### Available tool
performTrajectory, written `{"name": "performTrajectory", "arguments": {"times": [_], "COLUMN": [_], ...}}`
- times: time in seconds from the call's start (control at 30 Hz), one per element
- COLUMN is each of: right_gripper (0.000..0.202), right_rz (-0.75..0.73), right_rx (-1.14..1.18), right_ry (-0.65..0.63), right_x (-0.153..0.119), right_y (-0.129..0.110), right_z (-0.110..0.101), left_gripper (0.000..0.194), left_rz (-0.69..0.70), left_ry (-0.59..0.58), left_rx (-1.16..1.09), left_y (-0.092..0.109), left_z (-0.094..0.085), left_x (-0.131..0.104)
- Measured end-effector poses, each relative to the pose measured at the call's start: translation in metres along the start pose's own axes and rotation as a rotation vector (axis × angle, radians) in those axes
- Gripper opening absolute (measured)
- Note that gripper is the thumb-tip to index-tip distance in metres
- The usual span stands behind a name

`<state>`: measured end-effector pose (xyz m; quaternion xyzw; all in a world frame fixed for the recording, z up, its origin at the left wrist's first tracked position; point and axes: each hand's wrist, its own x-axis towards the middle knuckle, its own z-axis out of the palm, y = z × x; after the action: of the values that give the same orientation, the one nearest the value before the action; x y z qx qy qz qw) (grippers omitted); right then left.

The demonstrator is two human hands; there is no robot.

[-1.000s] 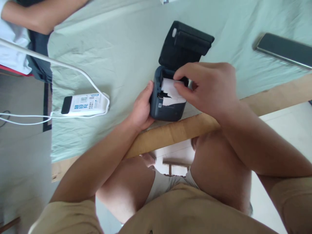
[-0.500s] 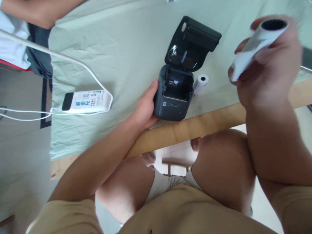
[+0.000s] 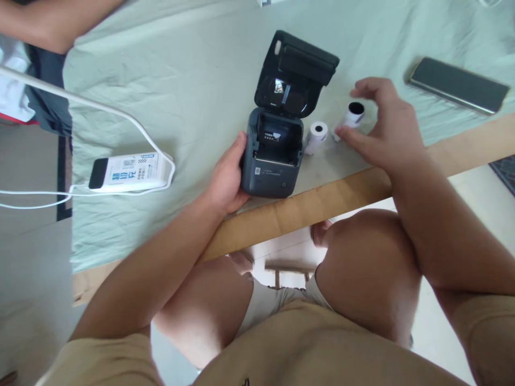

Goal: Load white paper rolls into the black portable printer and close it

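Observation:
A dark portable label printer point(image 3: 270, 179) stands on the cloth near the front edge, its lid point(image 3: 295, 69) raised and its paper bay showing. My left hand point(image 3: 227, 179) grips its left side, thumb along the edge. Just right of the printer stands a small white paper roll point(image 3: 316, 140) with a narrow core. Farther right is a second white paper roll point(image 3: 349, 119) with a wide dark core. Around this roll my right hand point(image 3: 388, 126) is open, fingers and thumb apart, with the thumb tip at its side; whether it touches, I cannot tell.
A dark phone point(image 3: 458, 84) lies at the right. To the left is a white power bank point(image 3: 131, 172) with white cables point(image 3: 108, 107). Another person's arm point(image 3: 60, 24) rests at the top left. A wooden edge point(image 3: 298, 212) borders the pale green cloth point(image 3: 193, 86).
My right hand has come down and left, setting the wide-core paper roll on the cloth beside the small one, and its fingers have spread. The phone has come into fuller view.

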<state>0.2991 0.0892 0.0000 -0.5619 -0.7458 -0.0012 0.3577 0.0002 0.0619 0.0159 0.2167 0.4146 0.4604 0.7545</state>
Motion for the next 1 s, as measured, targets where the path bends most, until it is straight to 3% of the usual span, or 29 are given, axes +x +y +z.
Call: {"name": "performTrajectory", "arguments": {"times": [0.07, 0.13, 0.3, 0.43, 0.57, 0.63, 0.73, 0.9, 1.0], "right_gripper": [0.045, 0.044, 0.048, 0.053, 0.054, 0.054, 0.038, 0.029, 0.027], "right_rz": [-0.182, -0.261, -0.162, -0.135, -0.140, -0.084, -0.064, -0.121, -0.119], "right_rx": [-0.001, -0.016, -0.014, 0.017, 0.143, 0.251, 0.402, 0.396, 0.459], "right_ry": [0.105, 0.084, -0.185, -0.232, -0.105, 0.045, 0.230, 0.110, 0.254], "right_x": [-0.002, -0.004, -0.006, -0.004, -0.005, -0.007, -0.011, -0.010, -0.011], "right_y": [-0.023, -0.045, -0.062, -0.052, -0.055, -0.066, -0.087, -0.110, -0.110], "right_z": [-0.005, -0.005, 0.018, 0.031, 0.020, 0.011, 0.003, 0.014, 0.015], "left_gripper": [0.042, 0.044, 0.045, 0.040, 0.036, 0.038, 0.040, 0.039, 0.041], "left_rz": [0.031, 0.043, 0.041, 0.041, 0.033, 0.029, 0.023, 0.023, 0.036], "left_ry": [0.014, 0.017, 0.026, 0.040, 0.052, 0.062, 0.074, 0.069, 0.087], "left_rx": [0.037, 0.071, 0.096, 0.075, 0.044, 0.026, 0.013, 0.006, 0.001], "left_y": [0.000, -0.001, -0.001, -0.001, 0.000, 0.000, 0.000, -0.001, 0.000], "left_z": [0.001, 0.002, 0.001, 0.001, 0.002, 0.003, 0.004, 0.003, 0.004], "left_x": [-0.001, -0.001, 0.000, 0.000, -0.001, -0.001, -0.002, 0.000, -0.001]}}
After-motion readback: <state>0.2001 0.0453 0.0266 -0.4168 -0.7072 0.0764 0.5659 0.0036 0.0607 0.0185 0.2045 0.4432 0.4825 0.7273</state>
